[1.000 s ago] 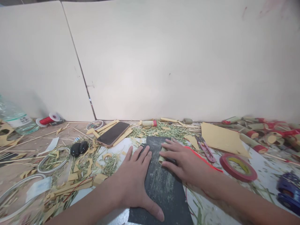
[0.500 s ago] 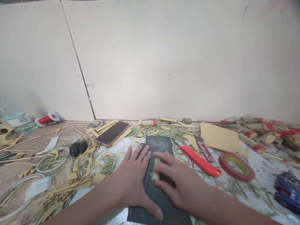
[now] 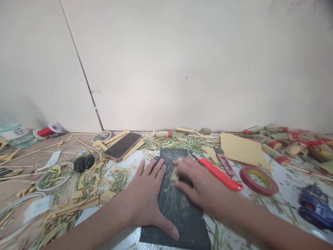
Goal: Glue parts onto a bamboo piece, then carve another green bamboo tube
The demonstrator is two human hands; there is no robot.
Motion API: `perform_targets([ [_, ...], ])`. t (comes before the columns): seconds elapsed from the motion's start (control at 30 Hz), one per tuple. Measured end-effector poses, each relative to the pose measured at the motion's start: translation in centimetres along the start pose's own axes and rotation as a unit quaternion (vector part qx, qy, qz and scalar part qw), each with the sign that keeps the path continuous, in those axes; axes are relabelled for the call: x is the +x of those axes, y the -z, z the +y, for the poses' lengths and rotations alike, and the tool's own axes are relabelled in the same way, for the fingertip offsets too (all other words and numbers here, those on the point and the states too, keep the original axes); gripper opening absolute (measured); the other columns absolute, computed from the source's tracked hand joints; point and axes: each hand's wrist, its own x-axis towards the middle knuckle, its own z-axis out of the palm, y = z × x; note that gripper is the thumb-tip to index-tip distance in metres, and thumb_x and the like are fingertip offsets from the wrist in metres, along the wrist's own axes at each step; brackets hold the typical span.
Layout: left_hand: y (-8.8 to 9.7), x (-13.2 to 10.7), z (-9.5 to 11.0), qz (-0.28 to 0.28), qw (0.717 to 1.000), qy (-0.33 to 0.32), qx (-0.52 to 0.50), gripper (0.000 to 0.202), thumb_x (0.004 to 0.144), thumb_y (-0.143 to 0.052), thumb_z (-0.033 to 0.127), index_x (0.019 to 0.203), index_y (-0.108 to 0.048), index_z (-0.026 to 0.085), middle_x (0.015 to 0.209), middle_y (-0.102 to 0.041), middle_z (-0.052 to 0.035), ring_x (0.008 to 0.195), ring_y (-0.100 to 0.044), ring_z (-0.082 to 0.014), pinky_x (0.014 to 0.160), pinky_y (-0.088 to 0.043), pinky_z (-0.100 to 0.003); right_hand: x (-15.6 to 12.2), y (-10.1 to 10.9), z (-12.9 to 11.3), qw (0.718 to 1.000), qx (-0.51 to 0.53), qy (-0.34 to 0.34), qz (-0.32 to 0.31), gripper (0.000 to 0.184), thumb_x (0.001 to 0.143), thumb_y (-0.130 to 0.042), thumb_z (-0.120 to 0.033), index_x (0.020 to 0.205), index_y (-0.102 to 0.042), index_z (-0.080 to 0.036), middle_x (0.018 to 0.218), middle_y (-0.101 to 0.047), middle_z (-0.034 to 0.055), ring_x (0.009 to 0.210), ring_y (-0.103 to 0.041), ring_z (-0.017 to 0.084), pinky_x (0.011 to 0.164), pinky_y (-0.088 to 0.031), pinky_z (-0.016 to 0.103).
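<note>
A dark sheet of sandpaper (image 3: 179, 211) lies flat on the table in front of me, dusted with pale powder. My left hand (image 3: 147, 196) lies open and flat on its left edge, fingers spread, pinning it down. My right hand (image 3: 194, 182) is curled over a small pale green bamboo piece (image 3: 174, 174) and presses it against the sheet near the middle. A red utility knife (image 3: 221, 174) lies just right of the sheet, close to my right hand.
A phone (image 3: 122, 146) lies face up at the back left, with black earbuds (image 3: 83, 163) beside it. Small scissors (image 3: 224, 162), a tan sheet (image 3: 241, 150) and a red tape roll (image 3: 258, 180) sit to the right. Bamboo pieces (image 3: 288, 144) pile at the far right; shavings cover the table.
My right hand slid the bamboo piece toward me along the sandpaper, uncovering the red knife, then pushed it back away from me. My left hand has stayed flat on the sheet.
</note>
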Motion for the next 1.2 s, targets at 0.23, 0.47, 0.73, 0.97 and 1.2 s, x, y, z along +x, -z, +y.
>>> perform_targets([
  [0.23, 0.1, 0.0, 0.1, 0.0, 1.0, 0.0, -0.014, 0.126, 0.055, -0.057, 0.08, 0.15, -0.006, 0.015, 0.157, -0.002, -0.0122, 0.143, -0.001, -0.0372, 0.115, 0.0, -0.057, -0.2, -0.4, 0.5, 0.999, -0.01, 0.029, 0.013, 0.028, 0.09, -0.051, -0.026, 0.114, -0.065, -0.024, 0.133, -0.055, 0.009, 0.125, -0.044, 0.028, 0.108, -0.03, 0.052],
  [0.47, 0.2, -0.1, 0.0, -0.003, 1.0, 0.004, -0.021, 0.126, 0.055, -0.056, 0.08, 0.15, -0.006, 0.015, 0.156, -0.001, -0.0106, 0.144, 0.0, -0.0355, 0.115, 0.004, -0.057, -0.5, -0.8, 0.6, 0.999, -0.034, 0.017, -0.003, 0.037, 0.094, -0.046, -0.035, 0.125, -0.062, -0.025, 0.144, -0.043, 0.0136, 0.13, -0.042, 0.032, 0.104, -0.038, 0.052],
  [0.73, 0.1, -0.1, -0.1, 0.0, 1.0, -0.001, -0.016, 0.126, 0.055, -0.056, 0.08, 0.15, -0.004, 0.015, 0.157, 0.0, -0.0105, 0.144, 0.0, -0.0359, 0.115, 0.004, -0.057, -0.5, -1.2, 0.8, 0.998, -0.056, 0.004, -0.005, 0.037, 0.094, -0.045, -0.037, 0.124, -0.063, -0.025, 0.145, -0.042, 0.0158, 0.131, -0.04, 0.035, 0.104, -0.036, 0.056],
  [0.97, 0.3, -0.1, 0.1, -0.004, 1.0, 0.006, -0.016, 0.126, 0.055, -0.055, 0.081, 0.15, -0.005, 0.014, 0.157, -0.002, -0.0106, 0.144, -0.001, -0.0366, 0.115, 0.002, -0.057, -0.4, -0.5, 0.9, 1.0, -0.002, 0.027, 0.002, 0.025, 0.09, -0.054, -0.035, 0.107, -0.068, -0.023, 0.131, -0.055, 0.0111, 0.12, -0.05, 0.028, 0.103, -0.039, 0.049],
  [1.2, 0.1, -0.1, 0.0, 0.002, 1.0, 0.001, -0.009, 0.124, 0.056, -0.055, 0.08, 0.15, -0.009, 0.015, 0.157, -0.005, -0.0116, 0.144, -0.002, -0.0368, 0.115, 0.001, -0.058, -0.2, -0.6, 0.7, 0.998, 0.016, 0.061, -0.021, 0.013, 0.088, -0.055, -0.026, 0.096, -0.064, -0.023, 0.122, -0.061, 0.0081, 0.119, -0.05, 0.027, 0.109, -0.029, 0.051],
])
